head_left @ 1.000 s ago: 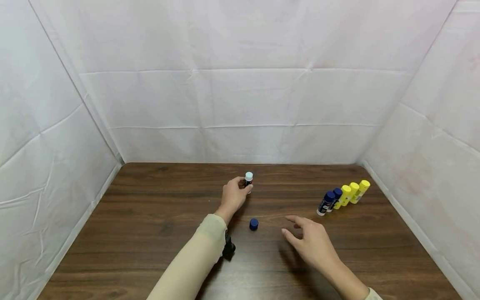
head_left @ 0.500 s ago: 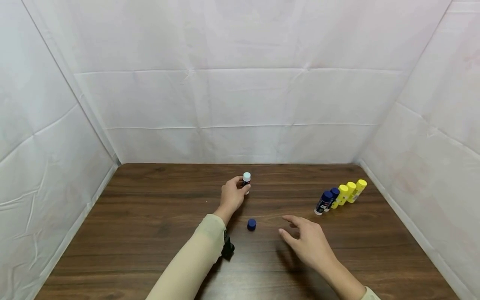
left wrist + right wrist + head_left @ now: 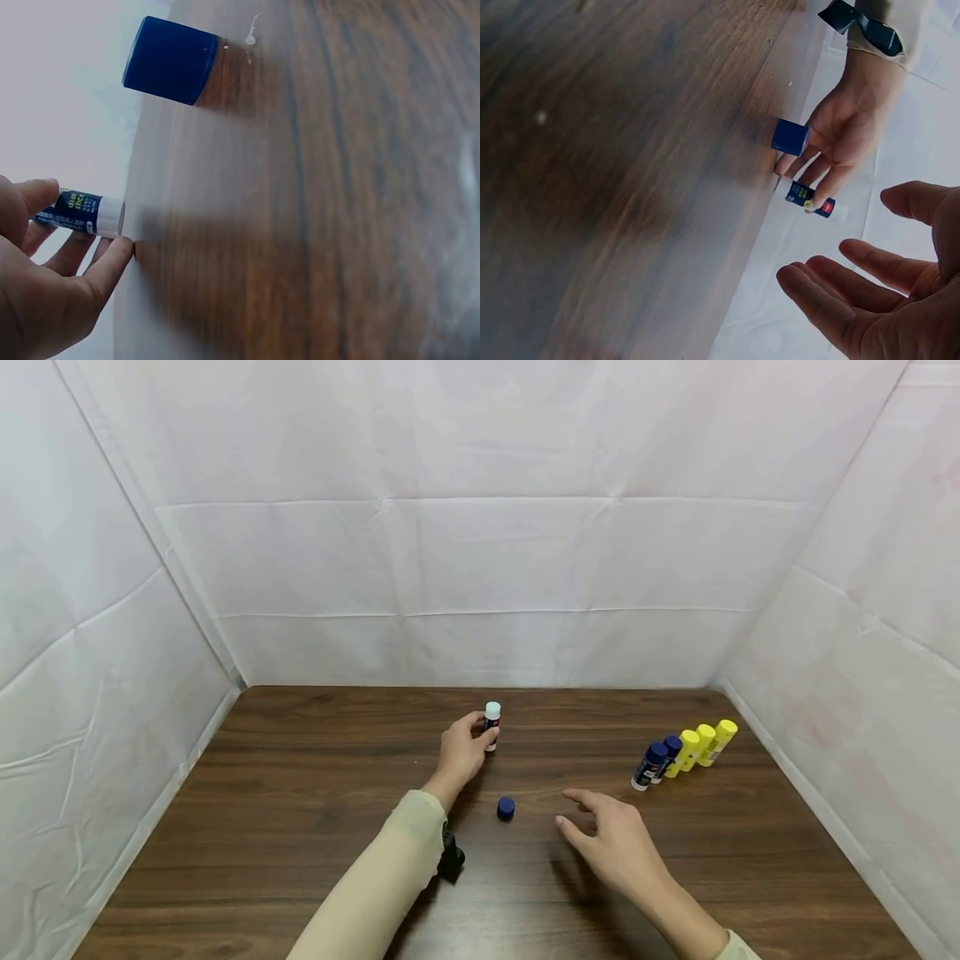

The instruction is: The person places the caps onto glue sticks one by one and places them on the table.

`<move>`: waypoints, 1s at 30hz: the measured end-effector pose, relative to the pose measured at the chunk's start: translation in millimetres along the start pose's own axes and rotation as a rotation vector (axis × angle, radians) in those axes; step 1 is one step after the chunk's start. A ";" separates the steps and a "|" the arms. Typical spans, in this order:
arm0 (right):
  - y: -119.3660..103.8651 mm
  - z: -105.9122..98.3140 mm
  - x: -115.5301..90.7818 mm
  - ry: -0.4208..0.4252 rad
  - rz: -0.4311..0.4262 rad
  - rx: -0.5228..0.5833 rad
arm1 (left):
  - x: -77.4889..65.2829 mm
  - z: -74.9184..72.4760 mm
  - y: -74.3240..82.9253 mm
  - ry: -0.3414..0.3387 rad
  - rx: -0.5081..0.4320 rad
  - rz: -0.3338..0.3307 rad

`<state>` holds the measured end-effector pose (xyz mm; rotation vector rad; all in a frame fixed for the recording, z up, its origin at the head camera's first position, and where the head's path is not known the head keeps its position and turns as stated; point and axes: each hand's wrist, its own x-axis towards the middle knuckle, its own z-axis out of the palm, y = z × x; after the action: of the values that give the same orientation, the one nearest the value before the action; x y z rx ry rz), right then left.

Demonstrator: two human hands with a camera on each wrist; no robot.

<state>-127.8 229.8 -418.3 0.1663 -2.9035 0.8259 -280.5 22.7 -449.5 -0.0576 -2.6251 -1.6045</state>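
Observation:
My left hand (image 3: 462,752) pinches an upright glue stick (image 3: 492,724) between thumb and fingers near the far side of the table. The stick has a dark blue label and a white top. In the left wrist view, the glue stick's white base (image 3: 110,217) is close to the tabletop, beside the fingers. A blue cap (image 3: 506,808) stands on the wood between my hands, nearer to me than the stick. My right hand (image 3: 617,839) hovers over the table right of the cap, thumb and fingers apart, holding nothing.
On the right side of the wooden table (image 3: 300,793) several glue sticks stand in a slanting row: blue-capped ones (image 3: 649,766) in front, yellow ones (image 3: 705,743) behind. White cloth walls (image 3: 480,568) enclose the back and sides. A black wrist device (image 3: 452,857) hangs under my left sleeve.
My left hand has shifted very slightly left with the glue stick. The right hand, cap and row of glue sticks stay put; the head view sways a little.

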 end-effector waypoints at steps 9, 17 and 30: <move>-2.4 1.5 0.7 -0.009 -0.003 0.003 | -3.4 -4.8 -4.3 0.021 -0.038 0.019; -6.3 1.8 2.4 -0.004 -0.018 0.001 | -9.0 -9.4 -4.8 0.034 -0.048 0.014; -13.1 5.6 7.4 -0.014 -0.046 0.012 | -17.1 -26.3 -9.0 0.053 -0.004 0.025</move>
<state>-133.7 215.2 -415.2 0.2396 -2.8968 0.8378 -263.1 -4.8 -446.8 -0.0471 -2.5720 -1.5812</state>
